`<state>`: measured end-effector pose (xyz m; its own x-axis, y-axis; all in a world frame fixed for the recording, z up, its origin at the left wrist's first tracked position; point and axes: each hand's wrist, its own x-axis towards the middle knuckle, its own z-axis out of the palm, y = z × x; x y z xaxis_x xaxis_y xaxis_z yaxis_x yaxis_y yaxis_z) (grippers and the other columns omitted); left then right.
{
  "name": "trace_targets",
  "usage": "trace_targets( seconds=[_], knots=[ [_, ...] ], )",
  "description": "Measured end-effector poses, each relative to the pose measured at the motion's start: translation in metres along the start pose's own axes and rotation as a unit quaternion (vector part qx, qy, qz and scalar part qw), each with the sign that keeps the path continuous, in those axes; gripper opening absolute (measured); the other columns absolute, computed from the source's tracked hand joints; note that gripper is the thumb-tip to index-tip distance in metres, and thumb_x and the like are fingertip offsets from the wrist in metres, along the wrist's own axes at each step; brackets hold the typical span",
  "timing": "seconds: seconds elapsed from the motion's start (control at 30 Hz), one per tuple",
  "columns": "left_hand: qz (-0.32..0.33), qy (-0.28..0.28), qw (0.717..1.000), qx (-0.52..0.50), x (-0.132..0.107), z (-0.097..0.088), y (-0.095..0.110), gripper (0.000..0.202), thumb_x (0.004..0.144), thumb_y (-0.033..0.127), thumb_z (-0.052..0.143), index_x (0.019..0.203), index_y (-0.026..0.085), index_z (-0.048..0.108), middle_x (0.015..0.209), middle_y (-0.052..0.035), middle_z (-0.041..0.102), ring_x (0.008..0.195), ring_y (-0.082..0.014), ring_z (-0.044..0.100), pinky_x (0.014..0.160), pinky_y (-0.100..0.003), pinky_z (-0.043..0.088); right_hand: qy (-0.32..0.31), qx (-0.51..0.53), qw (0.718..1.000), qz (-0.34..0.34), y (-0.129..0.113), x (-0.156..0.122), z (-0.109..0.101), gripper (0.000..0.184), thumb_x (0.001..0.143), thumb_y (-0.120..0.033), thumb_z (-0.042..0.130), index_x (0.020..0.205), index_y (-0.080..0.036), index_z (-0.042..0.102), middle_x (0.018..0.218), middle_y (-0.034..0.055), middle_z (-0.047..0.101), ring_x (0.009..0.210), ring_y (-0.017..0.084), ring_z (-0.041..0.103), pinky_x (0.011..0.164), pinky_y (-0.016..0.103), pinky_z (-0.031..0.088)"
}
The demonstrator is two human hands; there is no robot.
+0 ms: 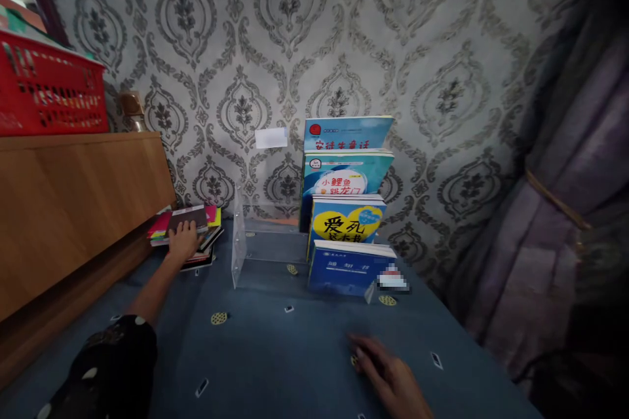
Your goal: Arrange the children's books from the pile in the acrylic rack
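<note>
My left hand (184,240) reaches out to a stack of books (189,236) lying flat at the far left of the blue cloth. Its fingers rest on the dark top book (188,217), whether they grip it I cannot tell. My right hand (388,370) lies low on the cloth near the front, fingers loosely stretched, holding nothing. Several books (346,209) stand upright in a clear acrylic book stand (240,242) against the wall, stepped from tall at the back to short at the front.
A wooden headboard or cabinet (73,209) runs along the left with a red plastic basket (49,85) on top. Patterned wallpaper (295,46) is behind. A purple curtain (555,229) hangs at the right. The blue cloth (280,353) has small printed marks.
</note>
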<state>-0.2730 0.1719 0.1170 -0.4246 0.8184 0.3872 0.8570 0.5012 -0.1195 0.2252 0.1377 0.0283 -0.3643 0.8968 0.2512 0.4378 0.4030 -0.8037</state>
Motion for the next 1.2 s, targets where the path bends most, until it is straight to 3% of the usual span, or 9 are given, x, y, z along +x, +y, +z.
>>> trace_targets(
  seconds=[0.17, 0.33, 0.63, 0.73, 0.87, 0.93, 1.03, 1.1, 1.2],
  knots=[
    [0.003, -0.027, 0.999, 0.026, 0.007, -0.006, 0.0, 0.039, 0.096, 0.027, 0.037, 0.125, 0.006, 0.053, 0.127, -0.0258, 0.059, 0.121, -0.0361, 0.053, 0.094, -0.051, 0.043, 0.002, -0.013, 1.0, -0.009, 0.003, 0.002, 0.001, 0.045, 0.084, -0.06, 0.049, 0.09, -0.025, 0.077, 0.078, 0.0088, 0.073, 0.072, 0.026, 0.071, 0.07, 0.035, 0.058],
    [0.023, -0.053, 0.997, 0.043, -0.003, -0.024, -0.002, 0.038, 0.094, 0.008, 0.028, 0.119, 0.006, 0.057, 0.117, -0.0244, 0.065, 0.114, -0.0316, 0.061, 0.089, -0.041, 0.047, -0.004, -0.009, 1.0, -0.018, -0.004, 0.002, 0.0, 0.045, 0.085, -0.059, 0.049, 0.088, -0.025, 0.077, 0.073, 0.0074, 0.072, 0.064, 0.023, 0.068, 0.064, 0.034, 0.058],
    [0.054, -0.077, 0.994, 0.052, -0.041, -0.057, -0.011, 0.037, 0.093, 0.009, 0.031, 0.112, 0.006, 0.061, 0.106, -0.024, 0.071, 0.103, -0.0335, 0.068, 0.085, -0.043, 0.05, -0.014, -0.034, 0.999, -0.034, -0.008, 0.0, 0.0, 0.038, 0.085, -0.048, 0.047, 0.088, -0.024, 0.076, 0.082, 0.0088, 0.074, 0.076, 0.026, 0.071, 0.073, 0.037, 0.058],
    [0.066, -0.087, 0.993, 0.049, -0.071, -0.067, -0.008, 0.035, 0.092, 0.01, 0.033, 0.112, 0.007, 0.062, 0.107, -0.0234, 0.071, 0.102, -0.0328, 0.068, 0.084, -0.043, 0.051, -0.015, -0.04, 0.998, -0.042, -0.01, -0.001, 0.0, 0.038, 0.085, -0.047, 0.045, 0.088, -0.024, 0.076, 0.083, 0.0089, 0.074, 0.077, 0.026, 0.071, 0.072, 0.036, 0.058],
    [0.089, -0.119, 0.988, 0.044, -0.145, -0.084, -0.01, 0.037, 0.088, 0.006, 0.039, 0.115, 0.013, 0.064, 0.113, -0.0192, 0.07, 0.106, -0.0303, 0.067, 0.084, -0.04, 0.051, -0.015, -0.042, 0.998, -0.047, -0.014, -0.004, -0.001, 0.038, 0.086, -0.044, 0.045, 0.091, -0.023, 0.075, 0.088, 0.0093, 0.074, 0.082, 0.026, 0.071, 0.075, 0.036, 0.057],
    [0.126, -0.164, 0.978, 0.006, -0.19, -0.095, -0.018, 0.032, 0.094, 0.018, 0.042, 0.114, 0.02, 0.066, 0.109, -0.0134, 0.072, 0.103, -0.0295, 0.068, 0.083, -0.04, 0.052, -0.023, -0.044, 0.998, -0.047, -0.016, -0.006, -0.001, 0.038, 0.086, -0.044, 0.044, 0.092, -0.023, 0.075, 0.088, 0.0093, 0.074, 0.081, 0.026, 0.07, 0.075, 0.036, 0.056],
    [0.195, -0.276, 0.927, -0.164, -0.243, -0.102, -0.035, 0.035, 0.094, 0.042, 0.05, 0.128, 0.036, 0.06, 0.123, -0.0008, 0.069, 0.111, -0.0236, 0.065, 0.091, -0.034, 0.051, -0.037, -0.048, 0.997, -0.048, -0.017, -0.006, 0.001, 0.037, 0.086, -0.044, 0.044, 0.093, -0.023, 0.075, 0.09, 0.0083, 0.074, 0.082, 0.026, 0.069, 0.074, 0.036, 0.055],
    [0.186, -0.275, 0.915, -0.231, -0.262, -0.094, -0.042, 0.044, 0.096, 0.047, 0.046, 0.138, 0.039, 0.051, 0.138, 0.0016, 0.06, 0.123, -0.021, 0.058, 0.101, -0.034, 0.047, -0.041, -0.053, 0.997, -0.047, -0.017, -0.006, 0.002, 0.038, 0.087, -0.044, 0.044, 0.095, -0.023, 0.075, 0.091, 0.0079, 0.074, 0.08, 0.025, 0.069, 0.072, 0.036, 0.054],
    [0.133, -0.203, 0.95, -0.194, -0.274, -0.063, -0.039, 0.055, 0.096, 0.048, 0.044, 0.148, 0.029, 0.041, 0.153, -0.0051, 0.044, 0.14, -0.0251, 0.041, 0.112, -0.042, 0.036, -0.044, -0.061, 0.996, -0.044, -0.016, -0.007, 0.004, 0.041, 0.088, -0.043, 0.042, 0.098, -0.021, 0.074, 0.09, 0.0079, 0.073, 0.076, 0.024, 0.067, 0.068, 0.034, 0.053]
  ],
)
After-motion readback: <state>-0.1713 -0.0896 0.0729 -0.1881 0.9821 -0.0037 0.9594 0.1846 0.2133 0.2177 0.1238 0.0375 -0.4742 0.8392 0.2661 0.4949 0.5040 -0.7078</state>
